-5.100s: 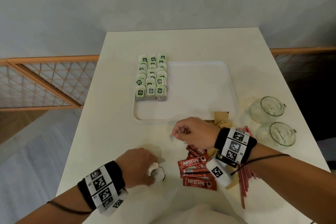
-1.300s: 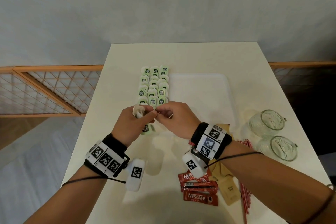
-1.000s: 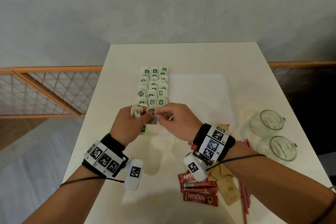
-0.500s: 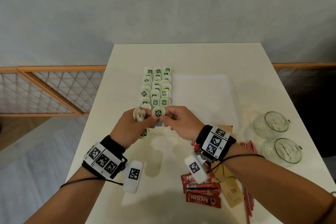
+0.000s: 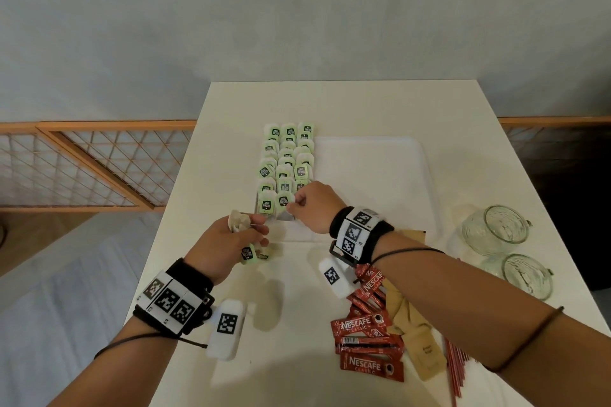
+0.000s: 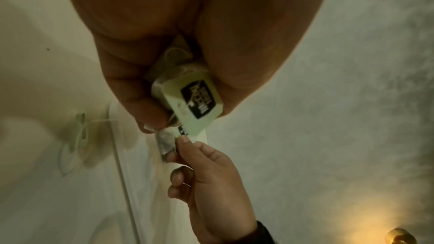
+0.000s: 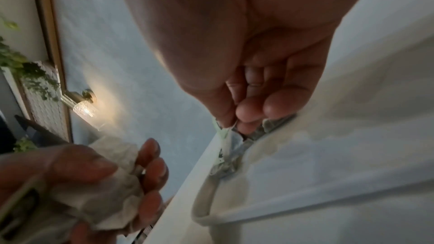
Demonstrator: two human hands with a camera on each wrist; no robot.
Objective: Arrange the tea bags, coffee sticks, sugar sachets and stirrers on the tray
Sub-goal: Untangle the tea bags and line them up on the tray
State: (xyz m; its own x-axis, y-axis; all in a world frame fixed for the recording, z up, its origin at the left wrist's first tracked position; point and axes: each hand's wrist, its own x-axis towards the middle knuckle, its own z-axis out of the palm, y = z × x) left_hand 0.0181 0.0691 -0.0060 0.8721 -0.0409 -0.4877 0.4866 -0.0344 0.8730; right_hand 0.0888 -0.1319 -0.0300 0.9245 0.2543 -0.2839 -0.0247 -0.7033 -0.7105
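Observation:
Rows of green-tagged tea bags (image 5: pixel 287 162) lie along the left side of the white tray (image 5: pixel 373 175). My right hand (image 5: pixel 299 206) pinches one tea bag (image 5: pixel 285 201) by its tag at the near end of the rows, over the tray's front left corner; the same right hand (image 7: pixel 237 123) and its tea bag (image 7: pixel 225 146) are seen close up. My left hand (image 5: pixel 246 235) is just in front of the tray and grips a few crumpled tea bags (image 5: pixel 238 221), one green tag (image 6: pixel 195 103) sticking out below the fingers.
Red coffee sticks (image 5: pixel 367 345), brown sugar sachets (image 5: pixel 420 340) and red stirrers (image 5: pixel 458 370) lie on the table at the front right. Two glass mugs (image 5: pixel 496 230) stand right of the tray. The table's left edge is close to my left wrist.
My right hand took one tea bag from the left hand and carried it forward to the near end of the rows. The left hand drew back a little with its bunch.

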